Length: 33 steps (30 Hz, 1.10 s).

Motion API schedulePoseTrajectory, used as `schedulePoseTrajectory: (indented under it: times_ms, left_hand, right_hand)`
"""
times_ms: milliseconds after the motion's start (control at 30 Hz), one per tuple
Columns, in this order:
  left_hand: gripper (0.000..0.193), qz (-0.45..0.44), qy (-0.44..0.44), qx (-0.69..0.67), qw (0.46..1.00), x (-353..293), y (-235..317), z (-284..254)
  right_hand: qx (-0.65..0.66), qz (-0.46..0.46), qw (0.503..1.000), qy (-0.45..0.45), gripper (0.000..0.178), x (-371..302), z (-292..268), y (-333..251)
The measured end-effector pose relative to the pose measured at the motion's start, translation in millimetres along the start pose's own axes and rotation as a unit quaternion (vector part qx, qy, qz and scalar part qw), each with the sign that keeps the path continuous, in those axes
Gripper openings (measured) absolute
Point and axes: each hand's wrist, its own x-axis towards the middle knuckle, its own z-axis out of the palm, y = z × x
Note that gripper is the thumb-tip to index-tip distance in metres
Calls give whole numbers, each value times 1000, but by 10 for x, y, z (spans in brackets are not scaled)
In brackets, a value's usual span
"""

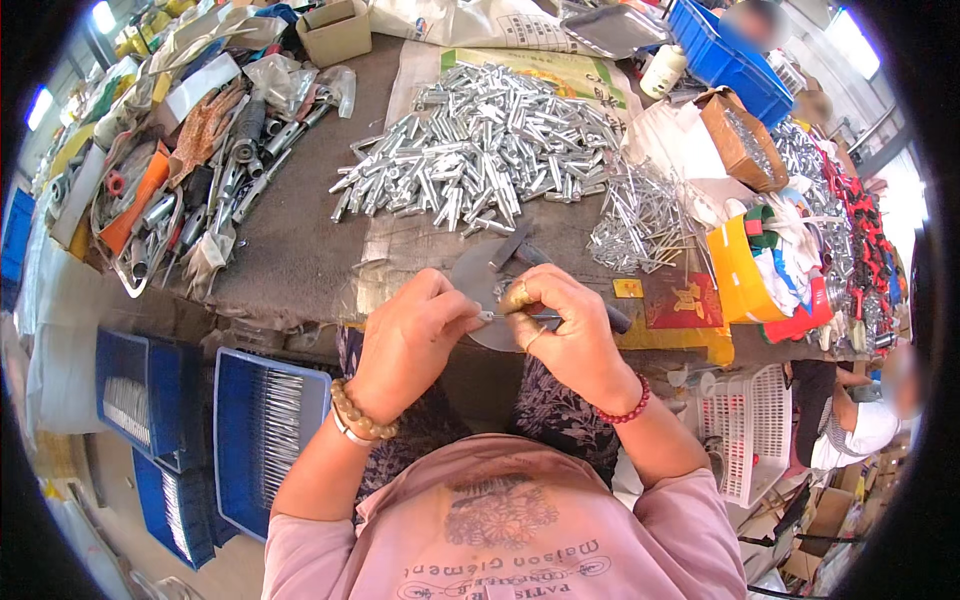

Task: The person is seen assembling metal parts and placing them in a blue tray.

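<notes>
My left hand (412,335), with a beaded bracelet at its wrist, is closed in a pinch on a small silver metal part (487,316). Facing it, my right hand (575,335) pinches around a thin metal pin (500,317) lined up with that part; its fingertips carry yellowish coverings. The fingers hide most of both pieces. Beneath the hands lies a round grey metal plate (472,268) at the bench edge. A hammer (510,246) rests across it, its handle passing under my right hand. Beyond are a heap of short silver metal tubes (480,150) and a smaller heap of thin pins (640,225).
Tools and gloves crowd a bin (135,285) at the left. Blue crates (225,440) holding metal rods stand below the bench. On the right are a yellow container (740,265), a cardboard box (735,150), a white basket (735,430) and another person (865,435).
</notes>
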Motion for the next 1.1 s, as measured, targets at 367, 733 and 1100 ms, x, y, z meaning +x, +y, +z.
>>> schedulePoseTrajectory:
  times_ms: [367, 733, 1100]
  left_hand:
    - [17, 8, 4, 9, 1000, 5, -1, -2]
    - [15, -3, -7, 4, 1000, 1, -1, -11]
    - [16, 2, -5, -5, 1000, 11, -3, -4]
  right_hand:
    - [-42, -12, 998, 44, 32, 0, 167, 90]
    - [-73, -45, 996, 28, 30, 30, 165, 76]
    - [-207, -128, 970, 13, 42, -2, 30, -27]
